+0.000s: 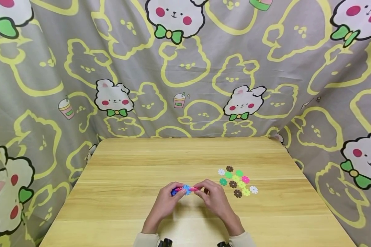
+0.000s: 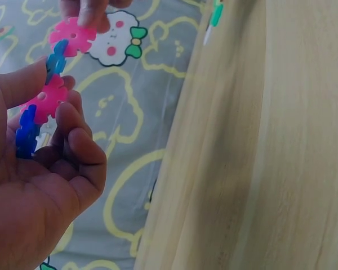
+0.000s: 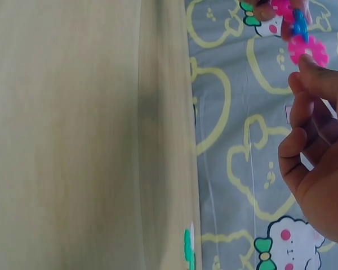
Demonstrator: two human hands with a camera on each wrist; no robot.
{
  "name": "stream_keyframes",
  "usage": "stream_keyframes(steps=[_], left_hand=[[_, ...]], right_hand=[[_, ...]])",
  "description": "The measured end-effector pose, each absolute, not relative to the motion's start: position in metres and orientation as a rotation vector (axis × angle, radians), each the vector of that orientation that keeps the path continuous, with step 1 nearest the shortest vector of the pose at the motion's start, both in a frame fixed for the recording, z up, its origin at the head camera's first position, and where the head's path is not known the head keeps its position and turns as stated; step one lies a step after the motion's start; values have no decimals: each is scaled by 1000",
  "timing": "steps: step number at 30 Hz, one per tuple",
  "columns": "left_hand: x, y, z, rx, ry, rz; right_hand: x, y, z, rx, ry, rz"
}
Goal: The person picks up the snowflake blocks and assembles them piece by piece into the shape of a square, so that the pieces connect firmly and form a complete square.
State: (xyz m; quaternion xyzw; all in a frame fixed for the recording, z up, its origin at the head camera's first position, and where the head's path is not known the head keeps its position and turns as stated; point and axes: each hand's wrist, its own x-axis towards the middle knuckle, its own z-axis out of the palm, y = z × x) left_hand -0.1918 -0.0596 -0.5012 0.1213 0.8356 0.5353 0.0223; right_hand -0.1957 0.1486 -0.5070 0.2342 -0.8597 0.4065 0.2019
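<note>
A short chain of notched plastic snowflake discs is held up between both hands over the table. In the left wrist view it runs from a dark blue disc [image 2: 27, 132] through a pink disc [image 2: 48, 101] and a light blue disc [image 2: 56, 62] to another pink disc [image 2: 73, 36]. My left hand [image 1: 167, 200] grips the dark blue end, its thumb against the light blue disc. My right hand [image 1: 216, 200] pinches the outer pink disc [image 3: 312, 50] between thumb and forefinger. The discs are slotted together at angles to each other.
Loose snowflake discs lie in a cluster to the right of my right hand, among them a white disc [image 1: 254, 189], a brown disc [image 1: 238, 193] and a teal disc [image 1: 223, 182]. The wooden table [image 1: 117, 206] ends at a patterned curtain [image 1: 198, 116] behind.
</note>
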Motion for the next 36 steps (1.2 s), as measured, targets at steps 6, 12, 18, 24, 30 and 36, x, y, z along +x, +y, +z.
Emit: stream_keyframes(steps=[6,12,18,24,30,36], left_hand=[[-193,-62,-502,345,2591,1672],[-193,-65,-504,348,2598,1672],[-192,-66,-504,349,2598,1663],[-193,-66,-504,315,2609,1684],[-193,-65,-503,297,2605,1695],[-193,-66,-503,304,2594,1687]], right_hand=[[-197,166,-508,517,-2456,1106],[-198,191,-508,253,-2563,1080],[-201,220,-512,22,-2689,1030],[-203,242,-517,-85,-2770,1024],[-201,257,-520,-203,-2845,1046],[-199,266,-522,-229,-2918,995]])
